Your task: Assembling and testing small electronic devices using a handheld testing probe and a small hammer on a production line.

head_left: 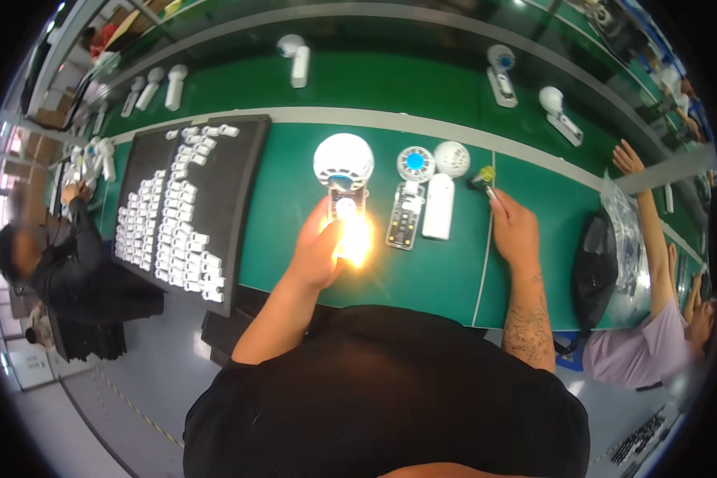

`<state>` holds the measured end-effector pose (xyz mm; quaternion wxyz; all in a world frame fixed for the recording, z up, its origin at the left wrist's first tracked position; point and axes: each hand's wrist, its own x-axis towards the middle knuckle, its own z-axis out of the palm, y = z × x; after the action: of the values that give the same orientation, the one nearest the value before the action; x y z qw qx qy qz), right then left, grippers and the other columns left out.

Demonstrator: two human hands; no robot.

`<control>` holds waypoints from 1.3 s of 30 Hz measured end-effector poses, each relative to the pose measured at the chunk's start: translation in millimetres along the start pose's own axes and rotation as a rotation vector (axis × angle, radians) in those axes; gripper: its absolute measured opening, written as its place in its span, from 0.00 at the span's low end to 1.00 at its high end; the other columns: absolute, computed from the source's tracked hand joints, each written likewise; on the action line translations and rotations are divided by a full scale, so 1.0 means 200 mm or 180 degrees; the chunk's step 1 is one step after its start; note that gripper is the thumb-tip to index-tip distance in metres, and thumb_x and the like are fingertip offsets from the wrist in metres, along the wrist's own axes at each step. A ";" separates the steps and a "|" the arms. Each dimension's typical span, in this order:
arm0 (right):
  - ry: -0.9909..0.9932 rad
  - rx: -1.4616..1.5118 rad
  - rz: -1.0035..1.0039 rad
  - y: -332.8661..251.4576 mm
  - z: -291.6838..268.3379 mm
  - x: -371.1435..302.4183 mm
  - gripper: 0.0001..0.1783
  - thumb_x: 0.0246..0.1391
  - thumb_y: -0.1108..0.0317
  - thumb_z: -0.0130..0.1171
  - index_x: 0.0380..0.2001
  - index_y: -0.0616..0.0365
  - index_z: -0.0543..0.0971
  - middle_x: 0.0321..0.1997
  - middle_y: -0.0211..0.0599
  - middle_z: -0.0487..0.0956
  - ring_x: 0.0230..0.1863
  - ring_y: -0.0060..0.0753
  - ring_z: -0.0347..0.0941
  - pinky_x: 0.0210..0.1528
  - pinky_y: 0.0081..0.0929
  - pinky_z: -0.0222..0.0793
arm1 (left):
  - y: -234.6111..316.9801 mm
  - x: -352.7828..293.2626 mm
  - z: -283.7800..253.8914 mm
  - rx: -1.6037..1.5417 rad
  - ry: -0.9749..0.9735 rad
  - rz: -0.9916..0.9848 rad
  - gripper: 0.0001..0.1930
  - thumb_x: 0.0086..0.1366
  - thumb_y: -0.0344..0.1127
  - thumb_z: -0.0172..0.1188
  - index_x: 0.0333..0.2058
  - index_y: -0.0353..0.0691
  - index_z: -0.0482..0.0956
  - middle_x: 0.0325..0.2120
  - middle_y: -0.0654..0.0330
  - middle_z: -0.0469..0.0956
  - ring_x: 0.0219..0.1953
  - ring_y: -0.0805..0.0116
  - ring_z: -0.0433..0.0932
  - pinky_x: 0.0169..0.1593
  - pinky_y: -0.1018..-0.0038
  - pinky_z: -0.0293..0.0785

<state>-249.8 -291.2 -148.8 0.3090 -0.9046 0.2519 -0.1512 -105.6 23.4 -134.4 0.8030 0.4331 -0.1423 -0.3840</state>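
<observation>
My left hand [319, 247] is closed around the handle of a white handheld fan [343, 162]. A glaring yellow-white light shines at the handle and hides its lower end. My right hand [515, 229] grips a short tool [479, 182] with a dark body and a yellow-green end; its exact kind is unclear. Between my hands, on the green table, lies an opened fan half [406, 217] with a blue disc and a board in its handle. A white fan shell [439, 205] with a round slotted head rests right beside it.
A black tray [247, 167] with rows of small white parts stands at left. Behind the table runs a green belt [390, 76] carrying several fans. A black bag [595, 267] and clear plastic [625, 239] lie at right. Co-workers sit on both sides.
</observation>
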 end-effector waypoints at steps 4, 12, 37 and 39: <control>0.0073 -0.0012 -0.0099 0.02 0.01 0.01 0.16 0.66 0.61 0.56 0.51 0.53 0.84 0.37 0.53 0.84 0.38 0.58 0.82 0.41 0.41 0.77 | 0.05 0.01 0.04 0.0088 0.0221 -0.0084 0.20 0.73 0.36 0.50 0.60 0.34 0.66 0.39 0.52 0.77 0.35 0.66 0.79 0.25 0.73 0.77; 0.0054 0.0003 -0.0097 0.02 0.01 0.01 0.16 0.66 0.62 0.56 0.50 0.57 0.84 0.38 0.55 0.84 0.40 0.58 0.83 0.43 0.40 0.77 | 0.05 0.04 0.04 0.0212 0.0383 -0.0434 0.22 0.72 0.32 0.51 0.63 0.41 0.63 0.42 0.55 0.77 0.37 0.68 0.79 0.32 0.71 0.80; 0.0046 -0.0097 -0.0159 -0.06 0.01 0.03 0.15 0.64 0.64 0.56 0.48 0.56 0.85 0.37 0.56 0.84 0.38 0.61 0.81 0.41 0.43 0.78 | 0.18 1.00 -0.26 0.5616 0.1308 0.0864 0.31 0.68 0.52 0.60 0.59 0.30 0.71 0.58 0.40 0.74 0.58 0.43 0.75 0.61 0.57 0.72; -0.0014 -0.0095 -0.0195 -0.04 0.01 0.04 0.15 0.65 0.64 0.56 0.48 0.57 0.85 0.37 0.56 0.84 0.38 0.62 0.81 0.41 0.43 0.78 | 0.16 0.79 -0.01 0.5345 0.0837 0.0560 0.29 0.68 0.55 0.60 0.52 0.31 0.75 0.50 0.43 0.78 0.52 0.42 0.78 0.57 0.54 0.74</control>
<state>-239.7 -288.7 -143.2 0.2912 -0.9167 0.2256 -0.1549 16.4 -81.6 -127.4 0.2527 0.9130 -0.3184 -0.0342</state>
